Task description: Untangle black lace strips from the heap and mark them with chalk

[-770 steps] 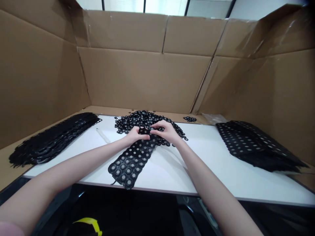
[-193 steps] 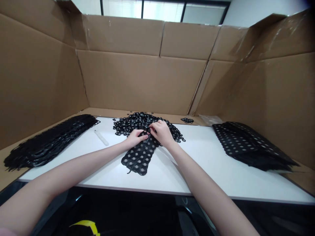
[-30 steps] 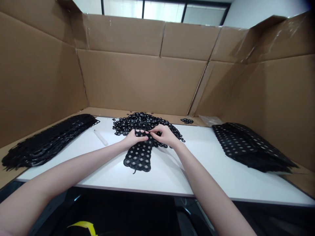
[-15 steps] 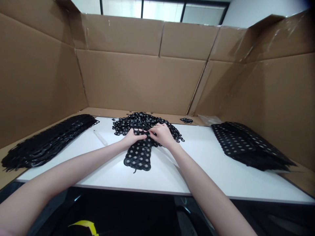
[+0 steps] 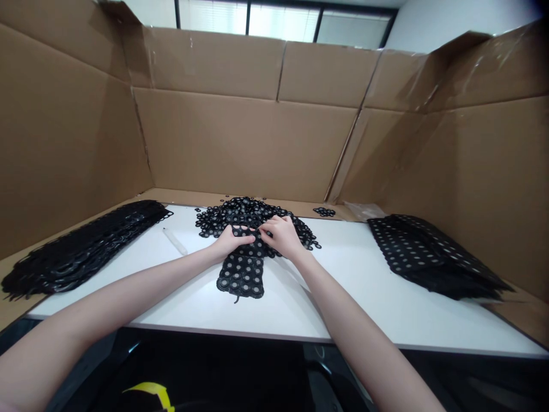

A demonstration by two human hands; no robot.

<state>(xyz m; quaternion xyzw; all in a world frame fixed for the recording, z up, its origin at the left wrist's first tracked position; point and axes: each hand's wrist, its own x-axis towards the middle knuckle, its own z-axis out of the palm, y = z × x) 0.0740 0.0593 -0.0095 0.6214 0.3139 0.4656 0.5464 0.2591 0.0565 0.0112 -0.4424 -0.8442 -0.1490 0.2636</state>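
Observation:
A black strip [image 5: 241, 273] with rows of pale grey round spots runs from the white table up to my hands, a short thread-like tail at its near end. My left hand [image 5: 229, 240] grips it from the left, thumb on top and fingers behind. My right hand [image 5: 281, 233] is closed in a pinch at the strip's right edge; whatever lies between its fingertips is too small to make out. Just behind both hands spreads a heap of small black rings [image 5: 240, 209], partly hidden by them.
Stacked black strips [image 5: 90, 243] lie at the left, with a white pen [image 5: 175, 241] beside them. Black sheets with pale dots [image 5: 424, 252] lie at the right. A few loose rings [image 5: 324, 212] sit at the back. Cardboard walls [image 5: 240, 143] enclose the white table [image 5: 338, 286].
Both hands stay at the same place on the strip, with hardly any finger movement visible. The whole view has shifted very slightly.

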